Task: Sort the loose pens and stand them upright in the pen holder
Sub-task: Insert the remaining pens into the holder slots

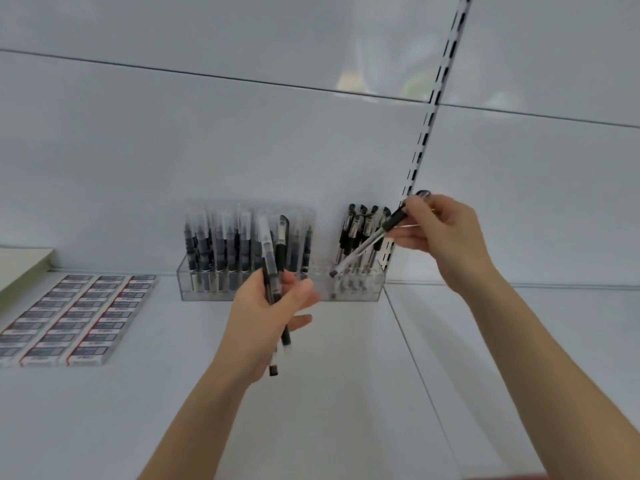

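Right hand (440,233): fingers curled, pinching a clear-barrelled pen with black rubber grip (367,242) near its upper end. Held slanted, lower end just above the right end of the clear acrylic pen holder (374,291), beside four black-clipped clear pens (360,230) already upright there. Not yet seated.

Left hand (270,317): closed round two loose pens, one frosted-capped, one black (281,247), roughly upright before the holder's packed row of capped pens (221,244).

Risks, as judged:
- Slanted entry: danger of knocking the standing four askew, or catching the front wall.
- High pinch: danger of swing on contact.
- Left-hand pair: danger of slipping, or clipping the packed row.

Well to the left: rows of boxed erasers (76,317) on the white shelf (346,393).
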Motion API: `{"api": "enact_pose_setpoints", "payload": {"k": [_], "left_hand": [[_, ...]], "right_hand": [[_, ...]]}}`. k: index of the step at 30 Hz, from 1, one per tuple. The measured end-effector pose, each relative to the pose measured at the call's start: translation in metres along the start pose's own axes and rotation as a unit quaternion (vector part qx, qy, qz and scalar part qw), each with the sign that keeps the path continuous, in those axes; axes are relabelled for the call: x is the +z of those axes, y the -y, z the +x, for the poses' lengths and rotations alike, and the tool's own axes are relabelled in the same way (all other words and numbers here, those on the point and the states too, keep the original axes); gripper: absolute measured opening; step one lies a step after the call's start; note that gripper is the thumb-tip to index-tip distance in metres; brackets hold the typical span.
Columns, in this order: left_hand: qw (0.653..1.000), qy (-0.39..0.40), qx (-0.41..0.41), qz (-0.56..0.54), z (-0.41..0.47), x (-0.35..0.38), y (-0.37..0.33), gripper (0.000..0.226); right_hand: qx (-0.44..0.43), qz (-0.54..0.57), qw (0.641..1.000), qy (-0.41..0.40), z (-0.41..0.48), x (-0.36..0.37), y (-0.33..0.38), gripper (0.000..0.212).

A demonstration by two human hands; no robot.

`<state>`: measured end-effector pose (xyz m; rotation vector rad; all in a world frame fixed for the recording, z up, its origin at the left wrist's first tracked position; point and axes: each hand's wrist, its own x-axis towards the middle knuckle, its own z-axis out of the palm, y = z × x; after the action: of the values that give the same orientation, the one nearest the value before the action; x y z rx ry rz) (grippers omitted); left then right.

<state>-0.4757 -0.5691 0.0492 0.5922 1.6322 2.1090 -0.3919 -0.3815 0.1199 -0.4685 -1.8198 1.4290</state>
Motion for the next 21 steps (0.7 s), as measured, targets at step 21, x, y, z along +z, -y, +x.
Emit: {"api": "enact_pose_setpoints", "payload": {"k": [21], "left_hand": [[0.999, -0.004, -0.022, -0.042, -0.011, -0.009, 0.000, 0.008]], "right_hand": [[-0.036, -0.323, 0.942, 0.090, 0.021, 0.033, -0.042, 0.030]]}}
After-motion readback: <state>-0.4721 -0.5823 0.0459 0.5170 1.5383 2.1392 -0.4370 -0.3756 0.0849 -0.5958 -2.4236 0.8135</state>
